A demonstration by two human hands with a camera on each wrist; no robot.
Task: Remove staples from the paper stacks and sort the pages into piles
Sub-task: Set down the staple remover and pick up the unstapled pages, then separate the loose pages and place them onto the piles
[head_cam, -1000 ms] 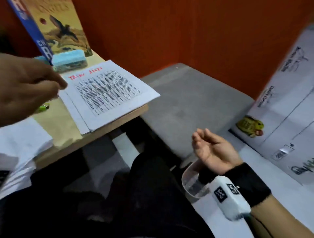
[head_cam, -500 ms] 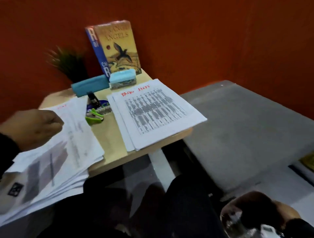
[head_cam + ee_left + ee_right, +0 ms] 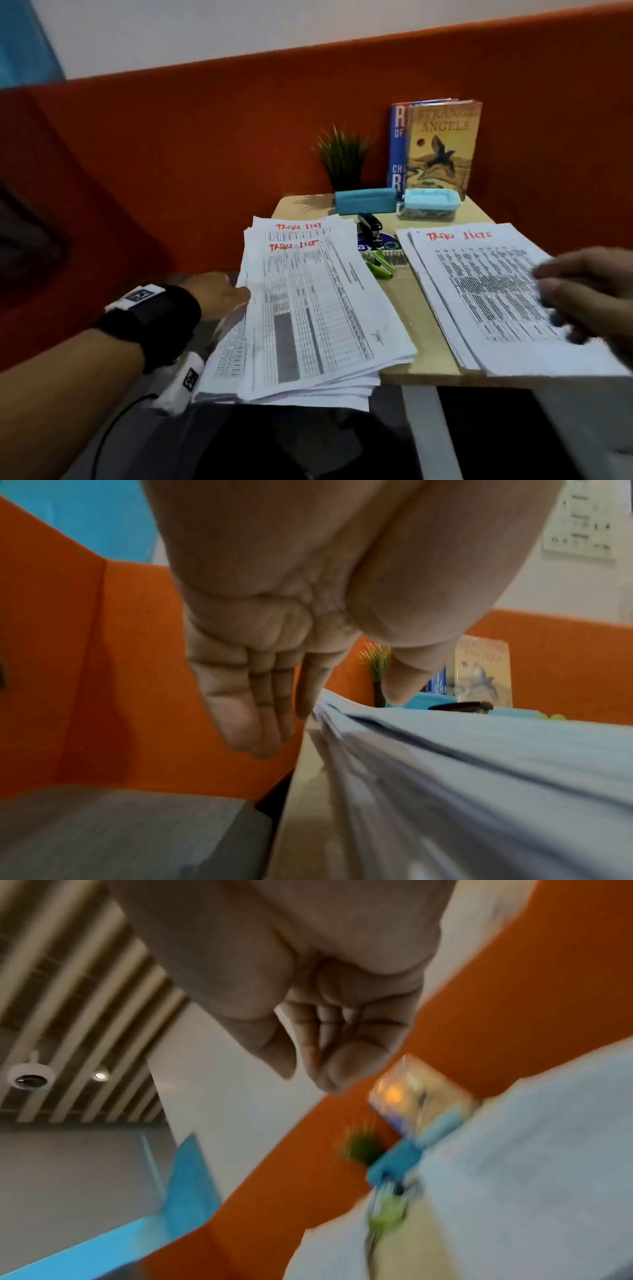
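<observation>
A thick stack of printed pages (image 3: 308,308) headed in red lies on the left half of the small wooden table (image 3: 411,308) and overhangs its front edge. My left hand (image 3: 243,294) is at that stack's left edge with straight fingers (image 3: 260,723); the index finger touches the edge and the thumb is above the top sheet. A thinner pile of pages (image 3: 479,291) lies on the right. My right hand (image 3: 544,284) hovers blurred over it, fingers loosely curled (image 3: 335,1064), holding nothing. A green staple remover (image 3: 380,263) lies between the piles.
At the back of the table are a black stapler (image 3: 370,224), a blue case (image 3: 364,202), a light blue box (image 3: 428,204), two upright books (image 3: 442,147) and a small plant (image 3: 342,157). An orange partition (image 3: 205,154) stands behind. My lap is under the table's front edge.
The head view swung left and up. The thick stack came to lie on the table, and my left hand went from a fist to straight fingers. My right hand rose from my lap.
</observation>
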